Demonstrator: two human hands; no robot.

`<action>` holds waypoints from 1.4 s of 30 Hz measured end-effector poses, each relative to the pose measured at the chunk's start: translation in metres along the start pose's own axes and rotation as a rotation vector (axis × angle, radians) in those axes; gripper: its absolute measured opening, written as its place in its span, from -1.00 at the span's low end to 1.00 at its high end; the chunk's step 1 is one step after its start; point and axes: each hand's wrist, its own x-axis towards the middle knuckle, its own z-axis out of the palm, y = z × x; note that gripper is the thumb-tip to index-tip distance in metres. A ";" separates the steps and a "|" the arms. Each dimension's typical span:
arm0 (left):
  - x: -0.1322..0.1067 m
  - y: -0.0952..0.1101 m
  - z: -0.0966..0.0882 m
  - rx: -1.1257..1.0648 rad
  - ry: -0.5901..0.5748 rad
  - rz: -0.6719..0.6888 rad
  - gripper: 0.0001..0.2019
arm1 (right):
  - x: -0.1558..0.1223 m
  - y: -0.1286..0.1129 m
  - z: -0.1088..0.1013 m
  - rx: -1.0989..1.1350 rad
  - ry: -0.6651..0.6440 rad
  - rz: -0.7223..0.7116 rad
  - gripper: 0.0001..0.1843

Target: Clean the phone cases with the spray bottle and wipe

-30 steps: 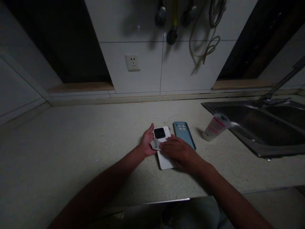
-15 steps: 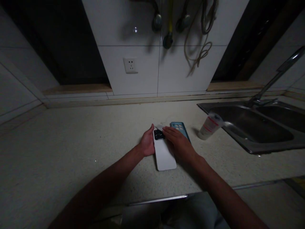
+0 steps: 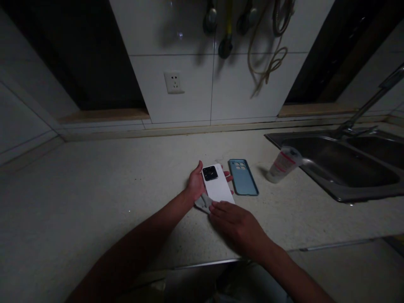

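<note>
- Left of the blue case [image 3: 243, 181]: white phone [image 3: 220, 189], gripped by the left hand [image 3: 196, 185].
- Nearer the viewer than the case: right hand [image 3: 235, 222] holding a pale wipe [image 3: 203, 202], shifted from the phone's camera end to its lower end.
- Case: now fully visible.

The phone [image 3: 218, 188] is white and slab-shaped, back face up, with a black, squarish camera block [image 3: 210, 173] in its far left corner; it rests in the left hand [image 3: 195, 183], its camera end pointing away from the person and leaning slightly leftward, its near end hidden behind the right hand [image 3: 238, 225]; the wipe [image 3: 203, 203], pale grey, thin and creased, is held under the right fingertips at the phone's near left side, jutting past that edge; in this dim light it could be cloth or paper.
</note>
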 end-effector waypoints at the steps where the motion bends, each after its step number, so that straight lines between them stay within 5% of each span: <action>1: 0.000 0.000 0.000 -0.002 -0.003 0.000 -0.28 | -0.004 -0.001 -0.001 0.006 -0.010 -0.021 -0.72; 9: 0.002 -0.002 -0.004 0.024 -0.038 -0.014 -0.29 | -0.024 0.029 -0.033 0.002 -0.073 -0.067 -0.70; 17: 0.003 -0.003 0.007 0.077 0.064 -0.036 -0.34 | 0.015 0.064 -0.022 -0.092 -0.081 0.123 -0.62; 23: 0.005 -0.002 0.007 -0.008 0.069 -0.061 -0.31 | 0.036 0.047 -0.009 -0.151 -0.152 0.183 -0.65; 32: 0.003 -0.001 0.000 0.010 0.036 -0.078 -0.35 | 0.004 0.003 -0.013 0.018 -0.128 -0.120 -0.79; 36: 0.002 -0.002 0.002 0.028 0.011 -0.055 -0.41 | -0.010 0.009 -0.025 0.030 -0.066 -0.113 -0.82; 42: 0.004 -0.003 0.001 0.078 0.016 -0.038 -0.48 | -0.014 0.040 -0.034 0.023 0.000 0.126 -0.74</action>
